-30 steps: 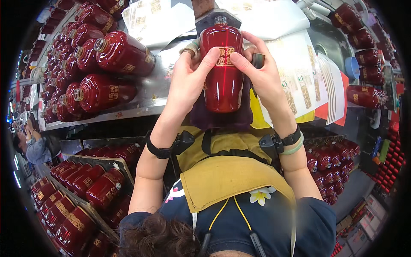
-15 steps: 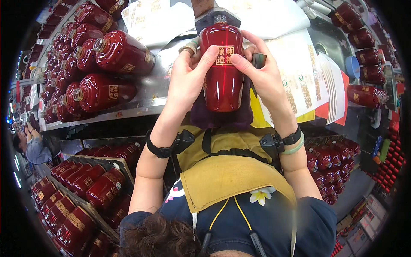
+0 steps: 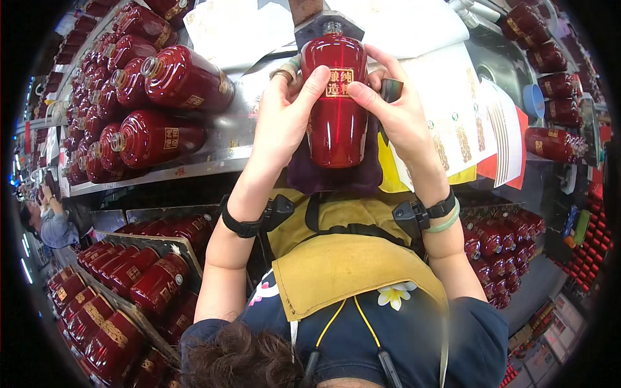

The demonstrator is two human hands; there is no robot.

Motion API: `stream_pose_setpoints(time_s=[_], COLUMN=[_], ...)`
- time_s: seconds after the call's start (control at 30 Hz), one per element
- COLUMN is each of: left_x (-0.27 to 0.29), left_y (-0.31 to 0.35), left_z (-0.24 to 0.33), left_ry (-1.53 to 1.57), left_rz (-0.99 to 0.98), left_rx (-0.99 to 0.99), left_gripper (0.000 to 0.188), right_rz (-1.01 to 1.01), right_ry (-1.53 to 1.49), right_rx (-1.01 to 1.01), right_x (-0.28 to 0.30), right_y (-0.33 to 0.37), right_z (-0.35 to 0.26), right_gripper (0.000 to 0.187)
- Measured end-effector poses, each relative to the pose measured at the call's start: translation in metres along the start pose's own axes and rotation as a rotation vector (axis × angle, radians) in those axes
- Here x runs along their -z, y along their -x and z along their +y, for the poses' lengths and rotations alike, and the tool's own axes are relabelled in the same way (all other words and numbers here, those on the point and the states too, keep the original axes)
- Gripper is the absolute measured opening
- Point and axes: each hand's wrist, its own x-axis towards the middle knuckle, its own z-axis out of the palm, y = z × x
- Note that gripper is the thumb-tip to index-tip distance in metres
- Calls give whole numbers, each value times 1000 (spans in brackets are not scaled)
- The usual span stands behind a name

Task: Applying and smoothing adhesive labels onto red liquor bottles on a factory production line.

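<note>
While the left hand (image 3: 290, 107) and right hand (image 3: 396, 107) clasp a red bottle (image 3: 336, 132) — thumbs against its gold label (image 3: 339, 83), fingers curled around its sides — it lies over purple cloth (image 3: 303, 176), probably slick, breakable; grip mid-body.

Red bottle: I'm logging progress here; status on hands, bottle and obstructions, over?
Left hand and right hand gripping the red bottle. Its gold label in view. White sheets to its right, not covering it.

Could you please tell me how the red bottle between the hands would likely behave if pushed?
The red bottle looks glossy, so it may be slippery. Its clear, glass-like neck suggests it is stiff and probably fragile. Its rounded sides could let it roll.
</note>
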Motion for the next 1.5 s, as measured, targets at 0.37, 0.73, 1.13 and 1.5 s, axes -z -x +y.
stream_pose_setpoints(time_s=[0.37,0.73,1.13,1.5], left_x=[1,0,0,9], left_y=[11,11,10,9], left_z=[4,8,9,4], left_ry=[126,113,119,169], left_rz=[-103,-97,-102,-106], left_rx=[37,40,34,61], left_gripper=[66,62,61,58], right_rz=[71,58,96,86], right_ry=[31,272,258,149], right_rx=[121,93,166,97], right_x=[6,-7,-12,1], right_y=[30,44,43,39], right_z=[-26,-20,-19,-23], right_gripper=[26,15,16,18])
